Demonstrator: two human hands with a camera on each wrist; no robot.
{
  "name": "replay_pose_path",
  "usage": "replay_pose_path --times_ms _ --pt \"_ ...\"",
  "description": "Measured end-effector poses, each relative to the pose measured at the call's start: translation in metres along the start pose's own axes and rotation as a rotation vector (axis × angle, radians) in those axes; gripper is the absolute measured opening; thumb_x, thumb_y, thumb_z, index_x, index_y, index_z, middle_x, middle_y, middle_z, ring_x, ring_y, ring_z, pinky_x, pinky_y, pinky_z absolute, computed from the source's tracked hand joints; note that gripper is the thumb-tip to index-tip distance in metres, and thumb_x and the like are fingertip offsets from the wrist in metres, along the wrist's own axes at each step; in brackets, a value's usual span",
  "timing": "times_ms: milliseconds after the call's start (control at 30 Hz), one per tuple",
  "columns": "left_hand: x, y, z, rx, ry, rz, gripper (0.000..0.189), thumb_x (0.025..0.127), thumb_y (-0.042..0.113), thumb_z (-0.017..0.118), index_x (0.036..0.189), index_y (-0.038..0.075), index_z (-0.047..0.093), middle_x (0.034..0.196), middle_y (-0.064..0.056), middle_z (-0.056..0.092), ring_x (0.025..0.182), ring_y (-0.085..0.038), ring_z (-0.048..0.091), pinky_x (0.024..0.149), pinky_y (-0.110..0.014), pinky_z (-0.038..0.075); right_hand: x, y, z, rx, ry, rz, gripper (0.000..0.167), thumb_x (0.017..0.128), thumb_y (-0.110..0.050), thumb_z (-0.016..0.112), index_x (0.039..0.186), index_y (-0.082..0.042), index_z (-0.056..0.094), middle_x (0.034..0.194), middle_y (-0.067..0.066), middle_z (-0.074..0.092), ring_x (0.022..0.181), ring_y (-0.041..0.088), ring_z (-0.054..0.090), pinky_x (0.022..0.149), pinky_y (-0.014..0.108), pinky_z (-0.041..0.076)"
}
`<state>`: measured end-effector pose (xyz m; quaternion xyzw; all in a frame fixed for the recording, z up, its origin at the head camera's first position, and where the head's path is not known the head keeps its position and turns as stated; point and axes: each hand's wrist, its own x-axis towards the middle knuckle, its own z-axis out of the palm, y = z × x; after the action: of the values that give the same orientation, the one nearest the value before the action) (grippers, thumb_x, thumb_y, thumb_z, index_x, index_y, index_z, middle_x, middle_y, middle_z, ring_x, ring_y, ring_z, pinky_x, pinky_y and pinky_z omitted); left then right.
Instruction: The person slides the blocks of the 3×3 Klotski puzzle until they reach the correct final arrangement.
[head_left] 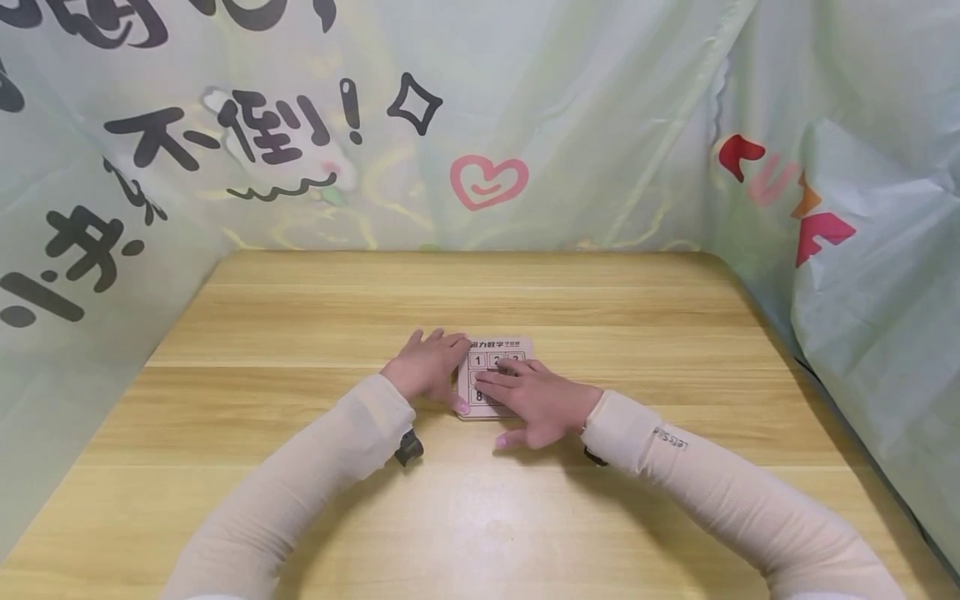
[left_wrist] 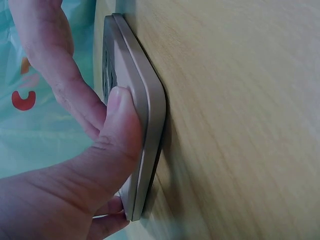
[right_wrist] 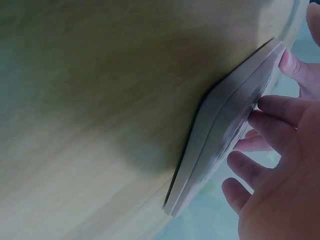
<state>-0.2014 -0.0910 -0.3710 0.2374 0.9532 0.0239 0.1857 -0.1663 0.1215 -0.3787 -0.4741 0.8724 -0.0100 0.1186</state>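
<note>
In the middle of the wooden table, a little nearer the person than the far edge, a small square number puzzle lies flat, its numbered tiles facing up toward the head camera. It sits where both hands can meet over it, which looks like the reason for its place: one hand steadies the frame while the other works the tiles.

The left hand rests on the table at the puzzle's left edge. Its fingers lie fairly straight and spread on the wood beyond the top left corner, and its thumb presses flat against the rim of the frame. The left wrist view shows the thumb pad against the side of the board, not curled round it, so this reads as a bracing push and not a clasp, likely to keep the frame from sliding.

The right hand lies over the lower right part of the puzzle, palm down and relaxed. Its fingers stretch out across the tiles, the tips touching the face near the middle rows; they are nearly straight and close together, holding nothing. Its thumb rests on the table just below the frame.

Both arms wear pale sleeves, and printed plastic sheeting hangs behind and to both sides of the table
</note>
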Motion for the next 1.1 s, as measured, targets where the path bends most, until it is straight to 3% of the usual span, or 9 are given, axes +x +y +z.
replay_pose_path --times_ms 300,667,1100 --pt "0.000 -0.001 0.000 0.017 0.002 -0.001 0.113 0.067 0.063 0.078 0.154 0.012 0.026 0.159 -0.007 0.023 0.143 -0.039 0.019 0.116 -0.057 0.007 -0.012 0.002 0.004 -0.011 0.058 -0.022 0.079 0.093 -0.056 0.052 0.150 -0.003 0.034 0.155 0.011 0.033 0.142 0.037 0.024 0.116 0.053 0.019" --pt "0.000 0.000 -0.001 0.024 -0.002 -0.001 0.113 0.066 0.062 0.078 0.153 0.012 0.027 0.159 -0.007 0.023 0.143 -0.039 0.019 0.116 -0.057 0.008 -0.030 0.002 0.007 -0.063 0.092 -0.027 0.075 0.092 -0.057 0.051 0.145 -0.005 0.043 0.148 0.011 0.043 0.141 0.038 0.026 0.115 0.057 0.017" --pt "0.000 0.000 0.000 0.021 0.008 0.002 0.112 0.067 0.062 0.078 0.153 0.011 0.028 0.158 -0.007 0.025 0.143 -0.039 0.021 0.116 -0.058 0.008 -0.026 0.005 0.009 -0.080 0.072 0.041 0.078 0.091 -0.061 0.050 0.147 -0.006 0.041 0.152 0.009 0.038 0.142 0.039 0.023 0.114 0.061 0.016"
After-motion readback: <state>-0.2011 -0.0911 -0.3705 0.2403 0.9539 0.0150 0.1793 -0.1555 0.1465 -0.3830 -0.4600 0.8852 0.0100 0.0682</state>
